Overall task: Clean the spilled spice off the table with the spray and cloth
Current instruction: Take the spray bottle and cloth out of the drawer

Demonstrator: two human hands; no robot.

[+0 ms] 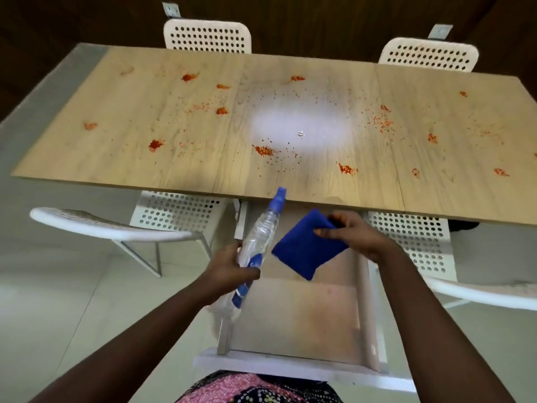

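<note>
Left hand (pixel 229 269) has its fingers (pixel 247 274) wrapped around the lower half of the spray (pixel 261 237), a clear bottle with a blue nozzle. It's tilted, with the nozzle pointing up toward the counter's near edge, pretty much over it. Right hand (pixel 357 237) is pinching a folded blue cloth (pixel 305 248) between thumb and fingers at its top right corner, and the cloth hangs just beside the bottle. Both are held in the air in front of the counter (pixel 203 170), not touching it.

The spice (pixel 264 150) is all over the wooden top: red-orange clumps and loose flecks from the left end to the right end, with a couple of bigger blobs close to the near edge in the middle. There's a bright glare patch in the centre with speckles round it; can't tell if that part is wet.

White perforated chairs (pixel 177 212) are tucked in at the near edge on both sides, two more at the far edge. Patterned pink and black fabric (pixel 255 388) shows at the bottom.
</note>
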